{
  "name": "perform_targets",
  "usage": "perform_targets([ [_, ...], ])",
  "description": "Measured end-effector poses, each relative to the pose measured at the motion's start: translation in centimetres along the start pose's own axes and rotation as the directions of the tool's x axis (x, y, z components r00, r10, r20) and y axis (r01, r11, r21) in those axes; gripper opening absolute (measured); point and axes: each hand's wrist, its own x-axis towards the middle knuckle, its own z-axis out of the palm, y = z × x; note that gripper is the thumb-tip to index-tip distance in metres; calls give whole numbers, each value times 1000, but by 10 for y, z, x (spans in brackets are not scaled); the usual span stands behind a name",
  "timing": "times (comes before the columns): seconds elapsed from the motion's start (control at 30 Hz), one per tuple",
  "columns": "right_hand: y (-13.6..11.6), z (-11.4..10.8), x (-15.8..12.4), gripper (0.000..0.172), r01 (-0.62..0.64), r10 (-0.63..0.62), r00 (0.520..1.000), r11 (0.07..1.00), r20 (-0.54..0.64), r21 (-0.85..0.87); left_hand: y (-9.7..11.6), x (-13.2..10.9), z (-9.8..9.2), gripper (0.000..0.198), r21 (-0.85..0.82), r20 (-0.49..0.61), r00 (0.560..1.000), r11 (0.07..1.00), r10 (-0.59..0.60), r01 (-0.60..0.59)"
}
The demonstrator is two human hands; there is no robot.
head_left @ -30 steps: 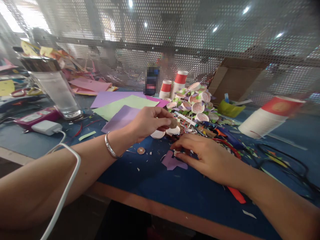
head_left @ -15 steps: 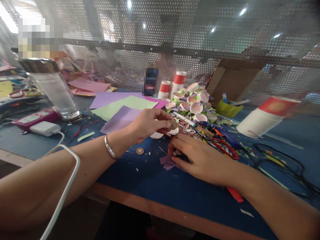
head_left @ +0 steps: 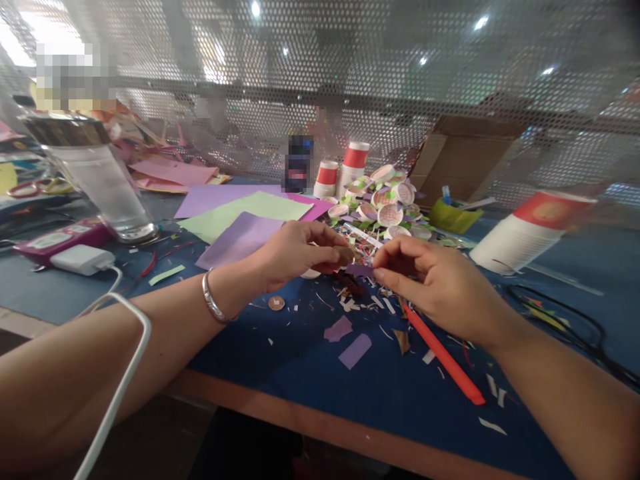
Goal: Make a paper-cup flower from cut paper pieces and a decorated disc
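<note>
My left hand (head_left: 295,253), with a silver bangle at the wrist, pinches a small brown round piece (head_left: 345,254) above the blue table (head_left: 300,353). My right hand (head_left: 440,283) is raised close to it and pinches a small purple paper scrap (head_left: 360,270) between thumb and forefinger. The two pieces almost touch. Below them lie two purple paper scraps (head_left: 347,340), a small brown disc (head_left: 275,303) and a scatter of paper bits.
A pile of decorated cup bottoms (head_left: 387,200) sits behind the hands, with red-and-white paper cups (head_left: 350,167). A tipped cup (head_left: 530,230) lies right. An orange strip (head_left: 443,357), coloured paper sheets (head_left: 240,213), a glass jar (head_left: 105,180), a white charger (head_left: 83,259) and a cardboard box (head_left: 470,157) surround them.
My right hand lifted off the table with a purple scrap and came up to my left hand. The scraps it covered now show. My left hand stayed put.
</note>
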Motion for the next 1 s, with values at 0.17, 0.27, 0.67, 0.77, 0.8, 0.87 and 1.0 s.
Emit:
perform_targets([
  [0.17, 7, 2, 7, 13, -9, 11, 1000, 996, -25, 90, -1, 0, 0, 13, 17, 50, 998, 1000, 24, -25],
  [0.27, 10, 3, 9, 14, -34, 38, 999, 994, -34, 107, -1, 0, 1, 13, 32, 60, 998, 999, 18, -20],
  [0.67, 11, 2, 8, 13, -54, 58, 998, 993, -33, 107, -3, -2, 1, 14, 41, 131, 990, 997, 58, -63],
  [0.77, 11, 2, 8, 13, -61, 64, 998, 992, -23, 106, -5, -1, 2, 14, 59, 143, 987, 995, 75, -84],
  [0.8, 10, 2, 8, 14, -61, 64, 998, 992, -22, 106, -6, -1, 2, 14, 65, 148, 986, 994, 81, -92],
  [0.87, 10, 2, 8, 14, -61, 63, 998, 993, -21, 104, -6, -1, 3, 15, 71, 158, 983, 992, 94, -107],
  [1.0, 10, 2, 8, 15, -51, 54, 998, 993, -20, 103, -7, -2, 3, 16, 70, 167, 980, 990, 107, -120],
])
